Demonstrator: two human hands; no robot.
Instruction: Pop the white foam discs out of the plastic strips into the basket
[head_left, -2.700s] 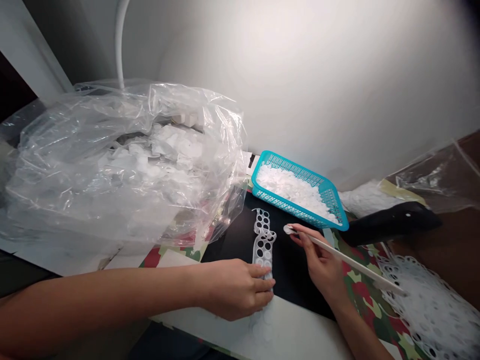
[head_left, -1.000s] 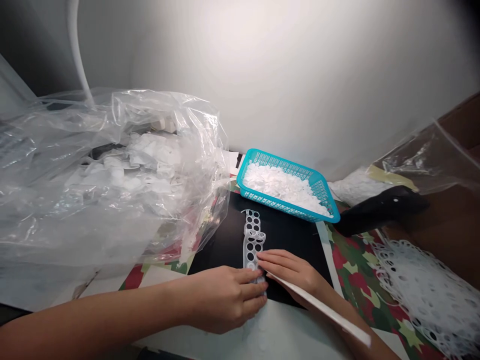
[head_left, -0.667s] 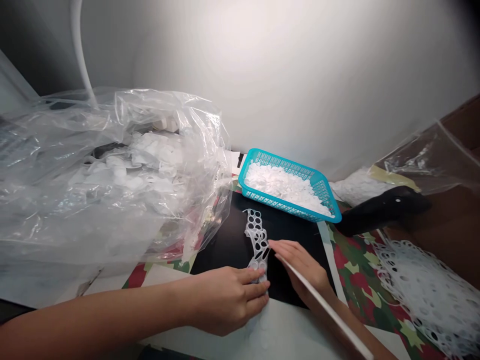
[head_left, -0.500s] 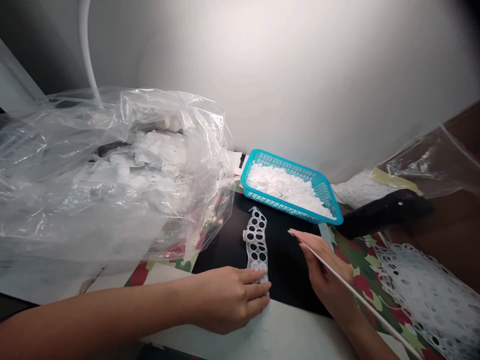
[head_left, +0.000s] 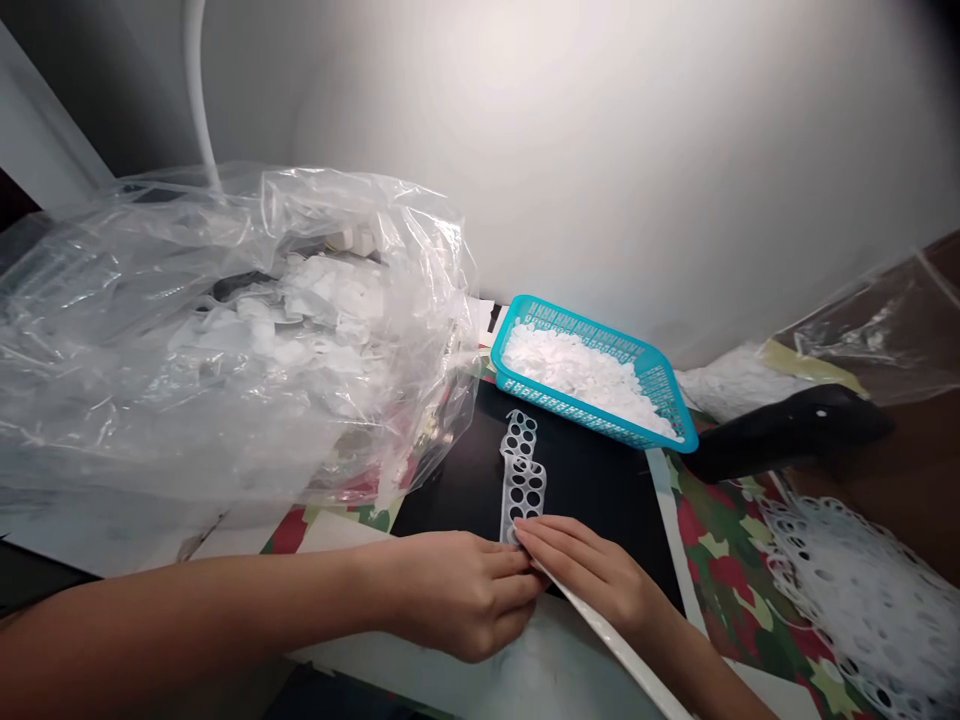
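On a black mat (head_left: 457, 485) lies a narrow whitish plastic strip punched with round holes (head_left: 527, 485), its near end covered by my hands. My left hand (head_left: 480, 595) is closed, with curled fingers pressing on that end. My right hand (head_left: 600, 570) has come up against the left fingertips and grips a long thin white strip (head_left: 604, 635), which slants down toward the front edge of the view. The right fingertips rest over the lowest visible holes. What lies between the two sets of fingertips is hidden.
A turquoise basket (head_left: 596, 415) of small white pieces stands behind the mat. A large clear bag (head_left: 225, 400) with white pieces fills the left. To the right are a black object (head_left: 795, 430) and a pile of holed white sheets (head_left: 862, 600).
My right hand has moved left and down with the white strip, onto the near end of the holed strip beside my left hand. The view has shifted slightly.
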